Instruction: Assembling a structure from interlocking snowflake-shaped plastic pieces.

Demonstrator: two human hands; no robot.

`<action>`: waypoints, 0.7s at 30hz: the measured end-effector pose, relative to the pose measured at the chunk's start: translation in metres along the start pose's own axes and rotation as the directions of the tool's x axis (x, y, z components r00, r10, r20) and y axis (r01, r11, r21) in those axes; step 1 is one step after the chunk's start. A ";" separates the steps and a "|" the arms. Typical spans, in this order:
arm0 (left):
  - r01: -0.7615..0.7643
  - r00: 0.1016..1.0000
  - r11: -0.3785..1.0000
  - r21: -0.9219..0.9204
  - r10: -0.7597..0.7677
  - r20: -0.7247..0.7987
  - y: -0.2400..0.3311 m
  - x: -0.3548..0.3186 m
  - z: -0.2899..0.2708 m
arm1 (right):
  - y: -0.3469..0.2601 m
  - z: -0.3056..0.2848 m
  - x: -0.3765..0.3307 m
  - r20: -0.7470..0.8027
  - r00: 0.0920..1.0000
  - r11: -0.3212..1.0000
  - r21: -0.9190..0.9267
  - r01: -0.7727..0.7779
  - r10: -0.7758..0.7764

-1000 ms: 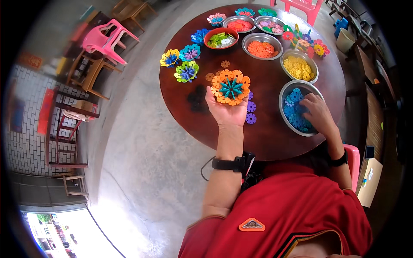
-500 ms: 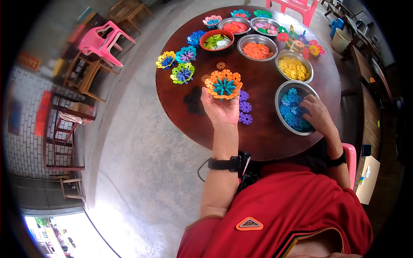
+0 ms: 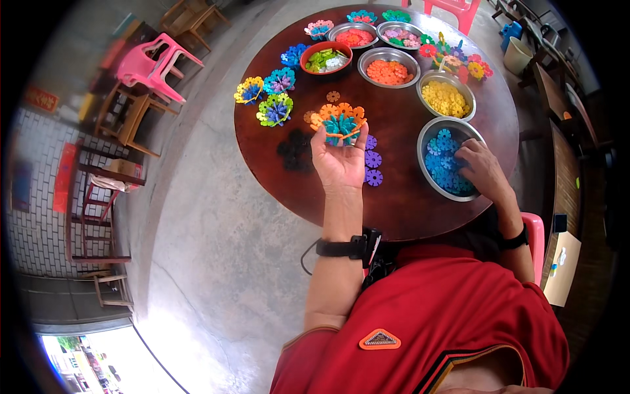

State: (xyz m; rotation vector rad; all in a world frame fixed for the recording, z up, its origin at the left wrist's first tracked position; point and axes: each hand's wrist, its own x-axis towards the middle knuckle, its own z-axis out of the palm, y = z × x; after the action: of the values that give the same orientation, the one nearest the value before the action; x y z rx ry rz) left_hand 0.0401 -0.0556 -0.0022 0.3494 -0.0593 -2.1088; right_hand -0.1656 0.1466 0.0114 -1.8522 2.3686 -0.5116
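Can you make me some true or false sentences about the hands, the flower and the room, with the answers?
1. The left hand holds an orange and teal flower. True.
2. The right hand is at the bowl of yellow pieces. False: it is at the bowl of blue pieces.
3. Purple pieces lie on the table. True.
4. The plastic chair on the left is green. False: it is pink.

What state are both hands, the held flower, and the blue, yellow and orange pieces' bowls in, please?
Left hand: raised, holding the flower
Flower: assembled, held up
Right hand: dipped in the blue-piece bowl
Blue-piece bowl: uncovered, partly filled
Yellow-piece bowl: uncovered, partly filled
Orange-piece bowl: uncovered, partly filled
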 end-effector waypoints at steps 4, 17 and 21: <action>-0.026 0.999 1.000 0.011 0.026 -0.024 0.002 0.004 -0.005 | 0.000 0.000 0.000 -0.002 1.000 1.000 0.000 0.006 -0.006; 0.017 0.995 1.000 -0.012 -0.016 0.103 0.000 0.000 -0.002 | 0.003 0.000 -0.001 -0.012 1.000 1.000 -0.006 0.018 -0.018; 0.024 0.995 1.000 0.002 -0.024 0.099 0.000 0.002 -0.005 | 0.008 0.002 0.000 -0.021 0.999 0.999 -0.012 0.030 -0.030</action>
State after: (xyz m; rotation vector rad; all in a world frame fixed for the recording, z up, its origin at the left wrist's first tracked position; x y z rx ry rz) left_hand 0.0401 -0.0568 -0.0074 0.2472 -0.1148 -2.1490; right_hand -0.1729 0.1483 0.0073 -1.8995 2.3662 -0.5239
